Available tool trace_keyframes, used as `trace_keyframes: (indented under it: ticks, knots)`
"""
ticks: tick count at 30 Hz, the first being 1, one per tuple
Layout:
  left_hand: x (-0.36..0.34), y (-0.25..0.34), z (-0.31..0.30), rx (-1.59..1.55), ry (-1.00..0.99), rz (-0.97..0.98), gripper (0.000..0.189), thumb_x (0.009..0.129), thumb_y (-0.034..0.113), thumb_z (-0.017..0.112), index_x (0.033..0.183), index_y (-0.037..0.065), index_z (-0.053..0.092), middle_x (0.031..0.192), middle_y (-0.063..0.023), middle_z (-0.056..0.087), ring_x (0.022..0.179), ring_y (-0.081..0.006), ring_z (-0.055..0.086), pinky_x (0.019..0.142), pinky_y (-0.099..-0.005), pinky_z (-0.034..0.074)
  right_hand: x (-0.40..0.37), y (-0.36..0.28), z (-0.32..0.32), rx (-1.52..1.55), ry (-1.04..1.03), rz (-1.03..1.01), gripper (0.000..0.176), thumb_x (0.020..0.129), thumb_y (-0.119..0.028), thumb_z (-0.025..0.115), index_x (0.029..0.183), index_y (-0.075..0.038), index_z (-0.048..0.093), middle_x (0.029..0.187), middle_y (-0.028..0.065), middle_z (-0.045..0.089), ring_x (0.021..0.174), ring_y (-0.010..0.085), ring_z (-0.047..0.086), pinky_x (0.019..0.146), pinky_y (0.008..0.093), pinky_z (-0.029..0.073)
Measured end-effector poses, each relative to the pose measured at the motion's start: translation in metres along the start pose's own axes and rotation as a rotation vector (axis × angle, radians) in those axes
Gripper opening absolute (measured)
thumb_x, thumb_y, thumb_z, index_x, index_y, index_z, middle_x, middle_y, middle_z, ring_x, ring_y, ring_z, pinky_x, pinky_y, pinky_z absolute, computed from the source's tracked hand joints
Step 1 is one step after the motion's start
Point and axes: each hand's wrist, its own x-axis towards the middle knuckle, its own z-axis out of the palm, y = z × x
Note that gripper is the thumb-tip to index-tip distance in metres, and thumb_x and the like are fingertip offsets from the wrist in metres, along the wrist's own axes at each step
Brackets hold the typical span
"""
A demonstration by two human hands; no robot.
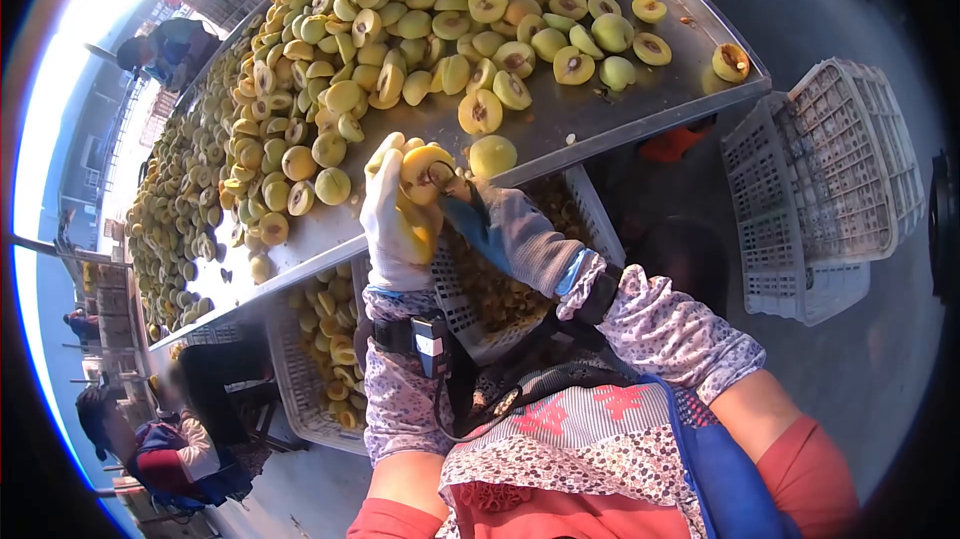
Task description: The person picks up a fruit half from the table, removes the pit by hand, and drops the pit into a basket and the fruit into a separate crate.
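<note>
My left hand (400, 219), in a white and yellow glove, is closed around a halved yellow-green fruit (423, 175) with its cut face showing, just over the table's near edge. Against that fruit presses my right hand (485, 224), in a blue-grey glove with its fingers curled. Whatever it grips at the fruit's centre is too small to make out. Many halved fruits (487, 5) lie piled on the metal table (570, 129) beyond my hands. A whole-looking green fruit (493, 156) rests close to my fingers.
Below my hands stands a crate (600, 214) of dark scraps. Another crate (300, 379) with fruit halves is at its left. Stacked empty crates (840, 159) stand on the floor at the right. A person (180, 454) sits at the lower left, another (170, 49) at the upper left.
</note>
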Motion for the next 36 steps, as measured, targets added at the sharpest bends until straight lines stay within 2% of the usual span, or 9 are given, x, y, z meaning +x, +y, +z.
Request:
trace_keyframes:
  ticks: [2,7,9,15,16,18,22,30,36]
  knots:
    - [0.006,0.013,-0.001,-1.48,0.216,-0.917,0.03,0.095,0.001,0.056,0.124,-0.007,0.055,0.119,-0.0163,0.066,0.106,-0.0319,0.067,0.092,-0.0377,0.055,-0.001,0.0,0.004,0.13,0.003,-0.024,0.024,0.101,-0.027,0.06,0.106,-0.004,0.063,0.088,0.0233,0.067,0.09,0.0438,0.065,0.067,0.0415,0.052]
    - [-0.008,0.007,0.01,-0.992,0.048,-0.69,0.031,0.103,0.02,0.049,0.122,-0.002,0.057,0.121,-0.0159,0.063,0.112,-0.0267,0.062,0.098,-0.0355,0.05,-0.006,0.009,0.013,0.143,-0.136,0.046,0.031,0.101,-0.032,0.059,0.104,-0.002,0.064,0.089,0.0248,0.066,0.092,0.0465,0.063,0.069,0.0433,0.052]
    - [-0.01,0.011,0.015,-0.737,0.036,-0.509,0.033,0.088,-0.01,0.06,0.12,-0.004,0.055,0.119,-0.0159,0.06,0.112,-0.0251,0.063,0.09,-0.0348,0.058,-0.01,-0.001,0.007,0.189,-0.11,0.015,0.035,0.101,-0.035,0.058,0.105,-0.001,0.065,0.09,0.0253,0.067,0.093,0.0469,0.063,0.07,0.0429,0.052]
    - [-0.015,0.014,0.023,-0.127,0.07,-0.155,0.042,0.08,-0.019,0.062,0.119,-0.004,0.055,0.114,-0.0136,0.058,0.103,-0.0245,0.064,0.088,-0.0341,0.058,-0.019,-0.013,0.012,0.488,-0.185,0.184,0.051,0.1,-0.051,0.055,0.105,-0.001,0.067,0.094,0.019,0.072,0.086,0.022,0.069,0.078,0.0373,0.052]
    - [-0.014,0.016,0.021,-0.129,0.068,-0.155,0.042,0.08,-0.019,0.062,0.119,-0.004,0.055,0.114,-0.0136,0.058,0.103,-0.0245,0.064,0.088,-0.0341,0.058,-0.021,-0.016,0.013,0.533,-0.18,0.187,0.054,0.099,-0.053,0.054,0.105,-0.001,0.067,0.093,0.0175,0.072,0.087,0.0178,0.066,0.08,0.0373,0.052]
    - [-0.007,0.024,0.014,-0.959,0.143,-0.739,0.039,0.083,-0.017,0.06,0.119,-0.004,0.055,0.114,-0.0134,0.058,0.103,-0.0249,0.063,0.088,-0.0342,0.058,-0.023,-0.016,0.012,0.577,-0.173,0.192,0.057,0.099,-0.056,0.053,0.105,-0.001,0.067,0.093,0.0161,0.072,0.089,0.0137,0.063,0.081,0.0372,0.052]
    - [-0.014,0.018,0.017,-0.666,0.071,-0.441,0.024,0.093,-0.007,0.054,0.117,-0.004,0.055,0.113,-0.0128,0.058,0.105,-0.0247,0.062,0.09,-0.0351,0.057,-0.02,-0.016,0.01,0.551,-0.242,0.231,0.058,0.1,-0.055,0.051,0.105,0.0,0.067,0.09,0.0178,0.071,0.087,0.0193,0.066,0.081,0.0382,0.052]
    - [-0.003,0.019,-0.001,-1.288,0.025,-0.872,0.03,0.101,0.023,0.051,0.114,-0.002,0.059,0.107,-0.015,0.063,0.101,-0.0275,0.064,0.087,-0.0398,0.058,-0.016,-0.014,0.0,0.42,-0.329,0.231,0.057,0.1,-0.054,0.05,0.106,0.0,0.067,0.09,0.022,0.071,0.09,0.0315,0.071,0.08,0.0398,0.053]
    - [-0.007,0.019,0.009,-1.004,0.104,-0.884,0.027,0.102,0.024,0.051,0.11,-0.001,0.061,0.101,-0.0142,0.065,0.084,-0.0236,0.066,0.075,-0.0338,0.058,-0.024,-0.018,0.013,0.474,-0.218,0.188,0.052,0.101,-0.049,0.052,0.106,0.001,0.065,0.088,0.0228,0.07,0.089,0.0292,0.071,0.079,0.039,0.053]
